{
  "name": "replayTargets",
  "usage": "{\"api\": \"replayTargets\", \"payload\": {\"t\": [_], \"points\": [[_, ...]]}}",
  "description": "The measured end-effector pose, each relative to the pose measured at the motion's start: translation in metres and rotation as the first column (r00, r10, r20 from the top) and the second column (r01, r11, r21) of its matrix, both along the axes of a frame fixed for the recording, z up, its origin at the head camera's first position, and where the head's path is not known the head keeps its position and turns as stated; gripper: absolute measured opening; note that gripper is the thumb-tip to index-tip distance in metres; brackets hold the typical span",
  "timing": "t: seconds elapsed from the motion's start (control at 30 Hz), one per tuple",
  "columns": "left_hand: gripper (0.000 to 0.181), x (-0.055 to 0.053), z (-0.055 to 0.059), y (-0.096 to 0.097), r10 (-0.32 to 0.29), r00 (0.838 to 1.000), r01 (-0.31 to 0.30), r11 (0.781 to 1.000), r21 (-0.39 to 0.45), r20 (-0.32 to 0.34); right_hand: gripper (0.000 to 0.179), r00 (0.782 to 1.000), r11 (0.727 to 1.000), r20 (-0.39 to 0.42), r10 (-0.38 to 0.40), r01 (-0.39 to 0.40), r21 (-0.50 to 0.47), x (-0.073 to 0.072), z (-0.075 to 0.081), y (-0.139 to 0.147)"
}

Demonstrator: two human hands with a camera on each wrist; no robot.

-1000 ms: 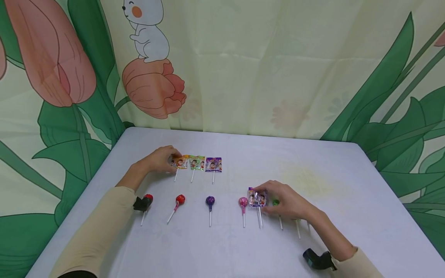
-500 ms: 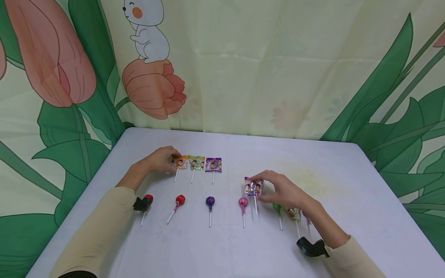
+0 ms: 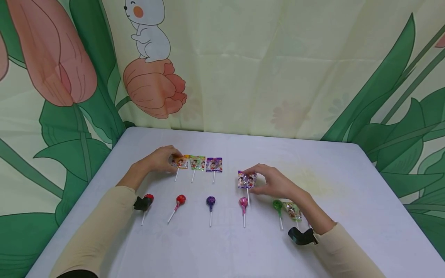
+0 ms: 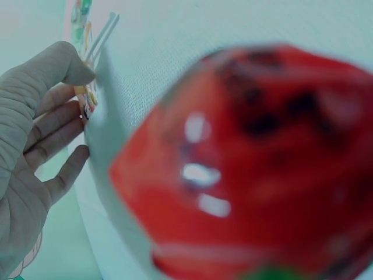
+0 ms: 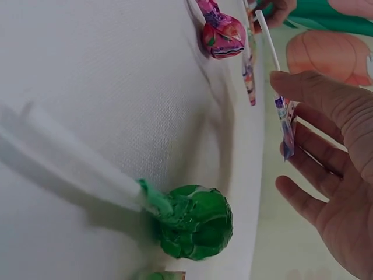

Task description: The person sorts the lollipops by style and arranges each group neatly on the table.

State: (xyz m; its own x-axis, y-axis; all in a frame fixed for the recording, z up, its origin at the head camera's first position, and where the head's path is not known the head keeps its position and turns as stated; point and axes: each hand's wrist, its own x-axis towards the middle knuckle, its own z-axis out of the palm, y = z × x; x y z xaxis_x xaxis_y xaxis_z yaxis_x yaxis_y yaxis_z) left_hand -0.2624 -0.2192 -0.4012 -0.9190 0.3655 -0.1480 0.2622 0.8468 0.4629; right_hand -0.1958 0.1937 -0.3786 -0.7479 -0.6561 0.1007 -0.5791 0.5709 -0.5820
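In the head view my left hand (image 3: 161, 159) pinches the left edge of a flat orange-wrapped lollipop (image 3: 182, 162) at the back left. A green-wrapped lollipop (image 3: 197, 163) and a purple-wrapped one (image 3: 213, 165) lie beside it in a row, sticks toward me. My right hand (image 3: 274, 182) holds another purple-wrapped flat lollipop (image 3: 246, 180) between thumb and fingers, its stick pointing down toward the front. The right wrist view shows this lollipop (image 5: 284, 125) raised off the white cloth. Just in front of it lies a round pink lollipop (image 3: 243, 202).
A front row holds round lollipops: a red one (image 3: 180, 199), a dark purple one (image 3: 210, 200) and a green one (image 3: 277, 204). Another red lollipop (image 4: 250, 163) looms near the left wrist camera. A green flat-wrapped lollipop (image 3: 292, 210) is partly under the right forearm. A printed curtain (image 3: 243, 77) hangs behind.
My right hand has carried the purple-wrapped lollipop left and toward the back, from beside the pink lollipop to behind it. The left hand has stayed at the orange-wrapped lollipop.
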Motion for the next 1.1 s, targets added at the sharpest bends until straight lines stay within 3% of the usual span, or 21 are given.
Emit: {"api": "replayTargets", "payload": {"t": [0.43,0.7,1.1], "points": [[0.057,0.001,-0.001,0.000,0.012,1.000,-0.012,1.000,0.001,0.012,0.052,1.000,1.000,-0.011,0.009,-0.009,0.023,-0.022,-0.005,-0.014],[0.055,-0.001,0.001,0.002,-0.020,1.000,0.020,1.000,0.002,-0.014,0.053,0.999,0.999,-0.017,-0.028,0.029,0.038,-0.034,-0.011,-0.019],[0.056,-0.001,-0.001,0.001,-0.001,1.000,0.001,1.000,-0.009,-0.005,0.052,0.999,0.996,-0.011,-0.038,0.039,0.078,-0.052,-0.016,-0.034]]}}
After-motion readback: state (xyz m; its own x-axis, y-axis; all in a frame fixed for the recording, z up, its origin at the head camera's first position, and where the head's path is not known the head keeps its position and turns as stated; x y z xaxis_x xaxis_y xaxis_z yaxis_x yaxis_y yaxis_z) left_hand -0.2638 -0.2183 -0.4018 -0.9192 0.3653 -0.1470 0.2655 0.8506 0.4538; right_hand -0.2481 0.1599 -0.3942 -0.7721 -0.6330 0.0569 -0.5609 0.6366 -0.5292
